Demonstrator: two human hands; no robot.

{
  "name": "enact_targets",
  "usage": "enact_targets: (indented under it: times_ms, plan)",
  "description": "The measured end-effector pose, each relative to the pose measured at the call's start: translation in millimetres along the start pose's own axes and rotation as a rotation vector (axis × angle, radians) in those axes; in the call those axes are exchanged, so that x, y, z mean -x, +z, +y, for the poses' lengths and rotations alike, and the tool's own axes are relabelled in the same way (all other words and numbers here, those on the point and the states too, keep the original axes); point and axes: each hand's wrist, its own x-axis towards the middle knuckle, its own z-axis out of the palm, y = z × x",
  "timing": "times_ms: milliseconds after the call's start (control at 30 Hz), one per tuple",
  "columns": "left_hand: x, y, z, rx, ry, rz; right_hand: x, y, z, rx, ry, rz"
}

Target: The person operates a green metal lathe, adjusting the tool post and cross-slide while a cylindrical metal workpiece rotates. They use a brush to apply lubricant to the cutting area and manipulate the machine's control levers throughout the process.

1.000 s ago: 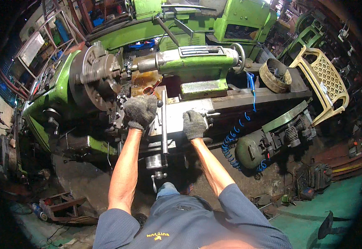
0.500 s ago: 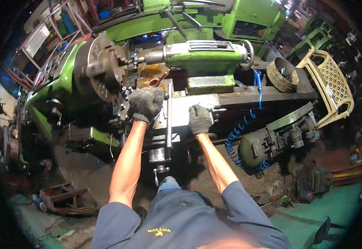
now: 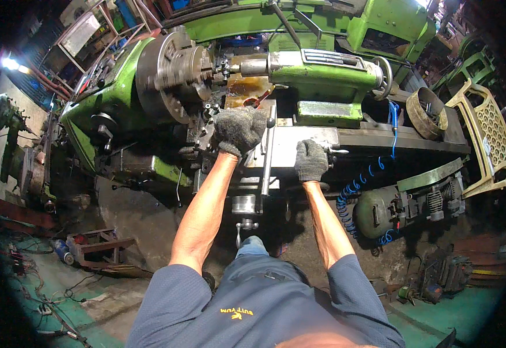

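Both my hands wear dark grey knit gloves and lean over a green lathe. My left hand is closed beside the tool post, near the upper end of a long metal bar; what its fingers grip is hidden. My right hand is closed at the edge of the pale carriage plate, beside a small metal handle; its grip is hidden too. Left of my hands, the chuck looks smeared, as if turning. The green tailstock lies beyond them. Nearer me is a round cross-slide dial with a crank.
A round tin with metal pieces sits on the lathe bed's right end, next to a beige plastic chair. Below are a blue coiled air hose and a compressor. A wooden frame lies on the floor at left.
The whole view has swung, so the lathe and both hands sit farther right and slightly higher in the picture. Both hands keep about the same places on the lathe.
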Motion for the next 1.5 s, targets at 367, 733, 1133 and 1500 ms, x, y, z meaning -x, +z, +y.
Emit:
enact_targets:
  times_ms: [367, 733, 1133, 1500]
  plan:
    - [-0.1, -1.1, 0.0, 0.002, 0.027, 0.002, -0.9, 0.3, -1.2, -0.027, 0.027, -0.021]
    - [-2.8, -5.2, 2.5, 0.007, 0.038, -0.019, 0.2, 0.4, 1.6, -0.012, 0.043, -0.040]
    - [2.7, 3.2, -4.1, 0.003, 0.028, 0.028, 0.6, 2.5, -1.0, -0.005, 0.028, -0.020]
    - [-2.4, -3.1, 2.6, -0.015, 0.019, 0.015, 0.2, 1.4, 0.0, 0.006, 0.013, -0.005]
